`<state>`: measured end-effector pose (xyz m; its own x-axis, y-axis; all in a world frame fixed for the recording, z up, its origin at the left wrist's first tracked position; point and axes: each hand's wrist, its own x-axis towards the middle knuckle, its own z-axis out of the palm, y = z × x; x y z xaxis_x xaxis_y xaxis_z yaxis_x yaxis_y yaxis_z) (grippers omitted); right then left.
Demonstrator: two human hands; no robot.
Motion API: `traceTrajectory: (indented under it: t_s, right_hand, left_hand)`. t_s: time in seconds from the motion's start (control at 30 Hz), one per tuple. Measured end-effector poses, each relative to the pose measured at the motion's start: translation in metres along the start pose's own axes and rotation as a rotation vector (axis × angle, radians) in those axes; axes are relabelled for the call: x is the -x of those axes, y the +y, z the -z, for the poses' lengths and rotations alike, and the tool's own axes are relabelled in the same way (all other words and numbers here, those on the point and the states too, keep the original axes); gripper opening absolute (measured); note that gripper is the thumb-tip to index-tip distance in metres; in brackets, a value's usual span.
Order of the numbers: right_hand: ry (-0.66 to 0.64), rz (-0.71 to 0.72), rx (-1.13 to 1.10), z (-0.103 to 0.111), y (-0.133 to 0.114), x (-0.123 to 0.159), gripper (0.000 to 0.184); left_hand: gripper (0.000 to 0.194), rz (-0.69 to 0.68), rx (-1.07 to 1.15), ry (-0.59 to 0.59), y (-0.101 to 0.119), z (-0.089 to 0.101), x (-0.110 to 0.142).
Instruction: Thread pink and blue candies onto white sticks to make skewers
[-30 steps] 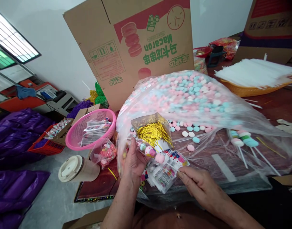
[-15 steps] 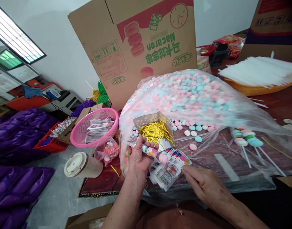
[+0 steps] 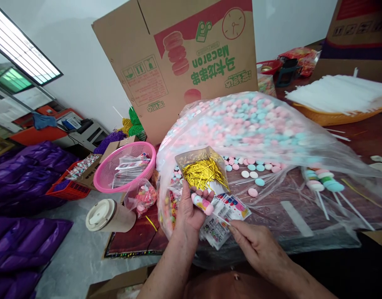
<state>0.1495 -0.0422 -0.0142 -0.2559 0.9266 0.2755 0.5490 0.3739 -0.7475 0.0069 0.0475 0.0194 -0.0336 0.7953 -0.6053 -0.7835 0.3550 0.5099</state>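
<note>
Left hand [image 3: 190, 214] cradling candy skewer [image 3: 202, 204] in loosely curled fingers; right hand [image 3: 256, 241] pinching its white stick [image 3: 221, 218]. Printed packets [image 3: 217, 232] lying between hands, below stick. Step seemingly wrapping; next move likely calling for steadying stick, closing snugly.

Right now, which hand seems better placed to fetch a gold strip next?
Probably the right hand: it only pinches the stick near its end, so it could let go and reach the gold strips. The left hand is nearer them, but cradles the candy.
</note>
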Motion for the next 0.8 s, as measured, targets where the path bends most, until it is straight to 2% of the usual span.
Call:
traceTrajectory:
  t_s: [0.1, 0.2, 0.37, 0.5, 0.63, 0.8]
  right_hand:
    - [-0.021, -0.124, -0.179, 0.000, -0.003, -0.005, 0.035]
    - [-0.022, -0.162, -0.191, -0.006, -0.004, -0.009, 0.036]
    - [0.013, -0.115, 0.017, -0.024, 0.002, -0.009, 0.036]
    - [0.136, -0.031, 0.180, -0.025, 0.009, -0.006, 0.033]
    - [0.290, 0.119, 0.489, -0.019, 0.014, -0.005, 0.027]
    - [0.312, 0.232, 0.672, -0.018, 0.008, -0.005, 0.026]
  left_hand:
    - [0.041, 0.045, -0.014, -0.029, -0.004, -0.001, 0.002]
    - [0.041, 0.076, -0.028, -0.004, -0.012, -0.003, 0.005]
    - [0.038, 0.056, -0.074, -0.066, -0.030, -0.002, 0.009]
    - [0.035, 0.104, -0.077, -0.102, -0.037, 0.011, 0.012]
    - [0.036, 0.145, -0.157, -0.125, -0.035, 0.028, 0.014]
    - [0.032, 0.107, -0.148, -0.110, -0.023, 0.033, 0.009]
